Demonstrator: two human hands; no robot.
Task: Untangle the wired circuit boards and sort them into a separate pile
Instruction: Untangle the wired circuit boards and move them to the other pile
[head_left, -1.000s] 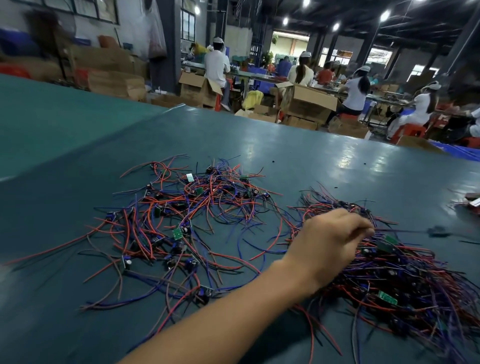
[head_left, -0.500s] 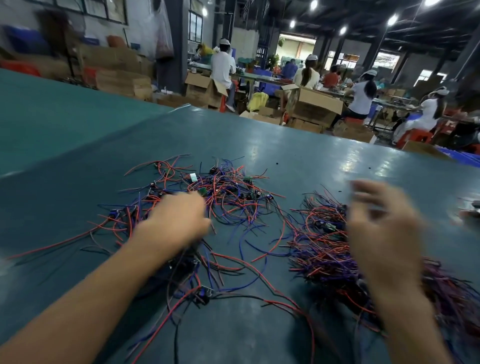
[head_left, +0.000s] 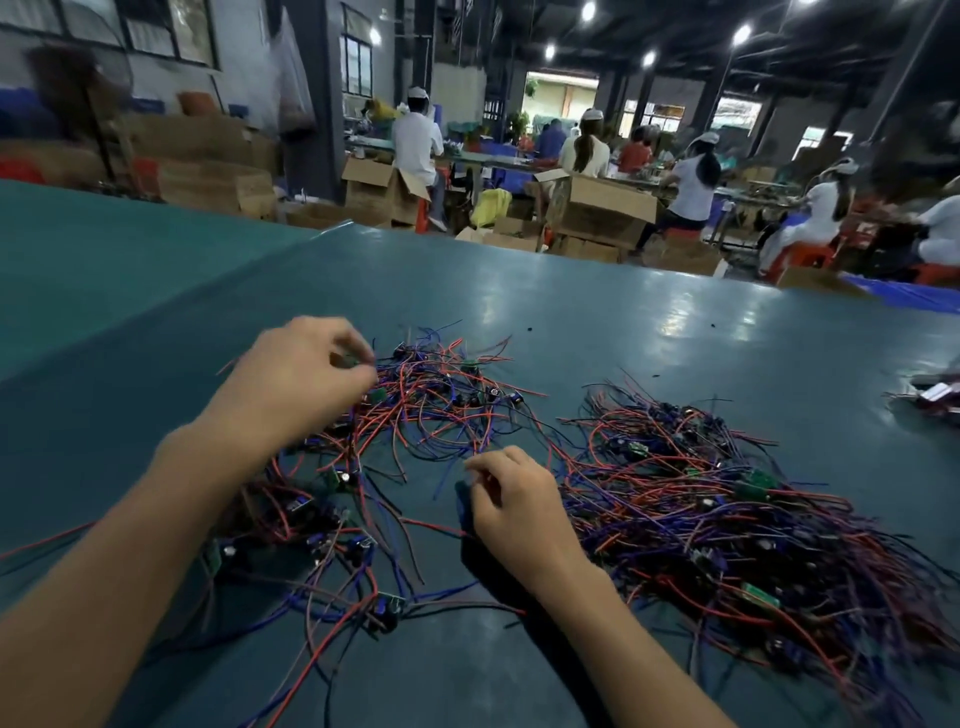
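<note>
A loose tangle of wired circuit boards (head_left: 431, 405), with red and blue wires and small green boards, lies on the teal table (head_left: 597, 322). A denser pile of wired boards (head_left: 727, 519) sits to its right. My left hand (head_left: 296, 379) hovers over the tangle's left part, its fingers curled and pinching a small green board at the fingertips. My right hand (head_left: 514, 499) is low between the two heaps with its fingers curled, pinching a thin wire that leads into the tangle. My forearms hide part of the tangle.
A small object with wires (head_left: 935, 392) lies at the table's right edge. Beyond the far edge are cardboard boxes (head_left: 602, 208) and seated workers (head_left: 691, 187). A lighter green surface (head_left: 104, 260) adjoins on the left.
My left hand swung from the right pile to the tangle, then moved further back. My right hand came into view above the right pile and dropped low between the two heaps.
</note>
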